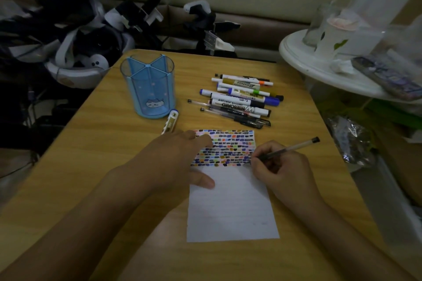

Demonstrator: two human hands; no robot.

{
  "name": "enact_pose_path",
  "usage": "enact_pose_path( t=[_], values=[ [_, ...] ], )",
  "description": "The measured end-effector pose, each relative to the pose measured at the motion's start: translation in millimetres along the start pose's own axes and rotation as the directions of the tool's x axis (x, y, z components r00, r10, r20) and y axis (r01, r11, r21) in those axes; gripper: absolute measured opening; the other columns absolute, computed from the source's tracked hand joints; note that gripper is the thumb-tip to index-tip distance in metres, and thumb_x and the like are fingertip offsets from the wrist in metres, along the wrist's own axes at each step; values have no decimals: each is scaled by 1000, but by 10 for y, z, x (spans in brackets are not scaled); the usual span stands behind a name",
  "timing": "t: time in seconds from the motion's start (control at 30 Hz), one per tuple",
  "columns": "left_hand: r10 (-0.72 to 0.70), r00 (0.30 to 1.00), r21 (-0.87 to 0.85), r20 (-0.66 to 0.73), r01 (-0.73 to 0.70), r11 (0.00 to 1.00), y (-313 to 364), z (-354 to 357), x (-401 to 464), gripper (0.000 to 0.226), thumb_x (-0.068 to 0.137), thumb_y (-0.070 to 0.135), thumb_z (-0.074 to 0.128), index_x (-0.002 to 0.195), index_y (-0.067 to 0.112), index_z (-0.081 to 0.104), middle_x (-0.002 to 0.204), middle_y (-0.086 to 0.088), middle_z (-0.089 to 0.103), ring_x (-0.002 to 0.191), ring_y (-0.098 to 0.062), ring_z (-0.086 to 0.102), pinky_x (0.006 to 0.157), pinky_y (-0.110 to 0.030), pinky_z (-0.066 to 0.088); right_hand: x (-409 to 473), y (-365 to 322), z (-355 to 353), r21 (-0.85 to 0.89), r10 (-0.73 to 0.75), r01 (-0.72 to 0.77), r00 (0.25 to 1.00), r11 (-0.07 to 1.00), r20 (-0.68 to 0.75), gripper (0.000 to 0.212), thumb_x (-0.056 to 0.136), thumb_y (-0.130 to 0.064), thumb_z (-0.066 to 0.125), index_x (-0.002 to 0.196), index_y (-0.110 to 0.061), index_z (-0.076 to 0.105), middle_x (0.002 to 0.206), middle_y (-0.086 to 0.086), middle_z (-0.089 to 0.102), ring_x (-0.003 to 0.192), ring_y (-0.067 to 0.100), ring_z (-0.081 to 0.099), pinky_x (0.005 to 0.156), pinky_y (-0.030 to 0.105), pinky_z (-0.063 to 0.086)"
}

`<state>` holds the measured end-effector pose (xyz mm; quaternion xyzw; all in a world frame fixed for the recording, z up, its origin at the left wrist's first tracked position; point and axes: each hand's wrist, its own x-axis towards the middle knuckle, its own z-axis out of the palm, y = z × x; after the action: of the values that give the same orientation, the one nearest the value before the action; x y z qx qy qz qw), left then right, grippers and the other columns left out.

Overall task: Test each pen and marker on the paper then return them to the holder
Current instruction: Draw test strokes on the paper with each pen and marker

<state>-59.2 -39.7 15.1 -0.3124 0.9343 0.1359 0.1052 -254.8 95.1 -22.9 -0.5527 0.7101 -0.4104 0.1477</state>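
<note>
A white sheet of paper (230, 207) lies on the wooden table (96, 157), its upper part covered with coloured test marks. My right hand (280, 169) grips a clear gel pen (294, 147) with its tip at the right edge of the marks. My left hand (180, 157) lies flat on the paper's left side, fingers straight. The blue see-through holder (149, 86) stands empty at the back left. A pile of several pens and markers (242, 98) lies to its right. One white marker (170, 122) lies by the holder's base.
A white round stand (319, 64) with jars and a flat dark object sits at the right. Dark gear and white straps are heaped beyond the table's far left edge. Crumpled foil lies below the right edge.
</note>
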Motion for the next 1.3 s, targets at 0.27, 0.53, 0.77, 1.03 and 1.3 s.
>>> enact_pose_path(
  t=[0.27, 0.53, 0.77, 1.03, 1.3],
  values=[
    [-14, 999, -3, 49, 15, 1000, 2, 4, 25, 97, 72, 77, 59, 151, 47, 13, 160, 2, 23, 143, -20, 29, 108, -36, 35, -1, 21, 6, 10, 13, -13, 1000, 1000, 11, 17, 87, -14, 72, 84, -29, 67, 74, -21, 67, 67, 3, 63, 53, 8, 42],
    [-31, 997, -40, 66, 34, 999, 15, -31, -2, 96, 72, 74, 63, 150, 48, 15, 162, 2, 18, 145, -20, 24, 111, -37, 31, 1, 7, 17, -28, 7, -7, 1000, 1000, 0, 21, 86, -15, 72, 81, -34, 64, 67, -18, 66, 64, 3, 63, 51, 9, 43],
    [-21, 996, -50, 85, 25, 998, 20, -37, 3, 95, 73, 72, 64, 151, 47, 15, 162, 0, 19, 145, -20, 23, 111, -35, 29, -4, -23, 2, -39, 7, -7, 1000, 999, 19, 21, 87, -15, 72, 82, -33, 64, 66, -22, 65, 63, 0, 62, 50, 8, 39],
    [-28, 995, -72, 96, 35, 997, 32, -57, 1, 94, 74, 70, 65, 150, 47, 16, 161, 3, 19, 145, -19, 23, 111, -35, 30, -10, -37, 6, -30, 13, -12, 1000, 999, 21, 19, 87, -12, 73, 83, -29, 65, 66, -17, 64, 66, -1, 62, 52, 8, 41],
    [-20, 996, -71, 92, 27, 997, 42, -58, -5, 93, 75, 69, 64, 151, 46, 16, 160, 1, 21, 145, -20, 24, 110, -35, 31, -14, -62, 1, -37, 6, -5, 1000, 999, 25, 22, 86, -11, 74, 83, -31, 64, 66, -20, 62, 67, -6, 61, 52, 5, 40]
  ],
)
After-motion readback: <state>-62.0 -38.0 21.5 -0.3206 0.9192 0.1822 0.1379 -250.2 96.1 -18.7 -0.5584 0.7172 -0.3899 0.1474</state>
